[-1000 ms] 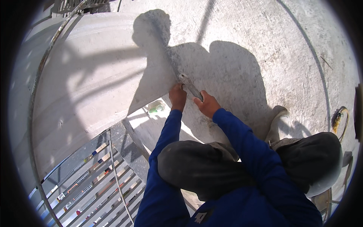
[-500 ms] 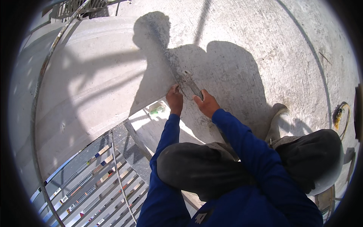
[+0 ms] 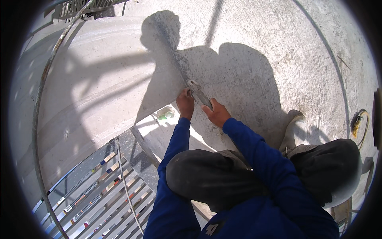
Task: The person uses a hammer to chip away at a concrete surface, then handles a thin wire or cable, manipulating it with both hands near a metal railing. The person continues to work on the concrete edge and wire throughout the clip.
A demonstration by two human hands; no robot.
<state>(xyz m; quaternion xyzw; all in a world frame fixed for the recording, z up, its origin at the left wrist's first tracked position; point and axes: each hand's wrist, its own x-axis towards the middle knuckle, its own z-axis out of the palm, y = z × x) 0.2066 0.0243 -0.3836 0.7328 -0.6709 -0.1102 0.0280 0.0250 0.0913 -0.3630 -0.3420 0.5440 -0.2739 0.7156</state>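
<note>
My right hand (image 3: 215, 112) is closed around the grey handle of a hand tool (image 3: 202, 96), whose pale, worn head lies just above my left hand. My left hand (image 3: 186, 104) has its fingertips pressed together beside that head, where a concrete slab (image 3: 99, 87) meets rough concrete (image 3: 310, 71); what they hold is too small to make out. Below my left hand is a sunlit opening with a green object (image 3: 164, 116) in it, possibly plastic. My shadow falls over both hands and the tool.
My bent knees and boot (image 3: 292, 126) are below and right. A metal slatted grating (image 3: 99, 203) lies below left of the slab, with gaps showing things underneath. A bent bar (image 3: 39, 95) crosses the left side. A cord or hose loop (image 3: 358, 123) lies at right, railings at top left.
The tool's head rose slightly half a second ago and is now back down beside my left fingers, my right hand lowering with it. My left hand stays at nearly the same spot.
</note>
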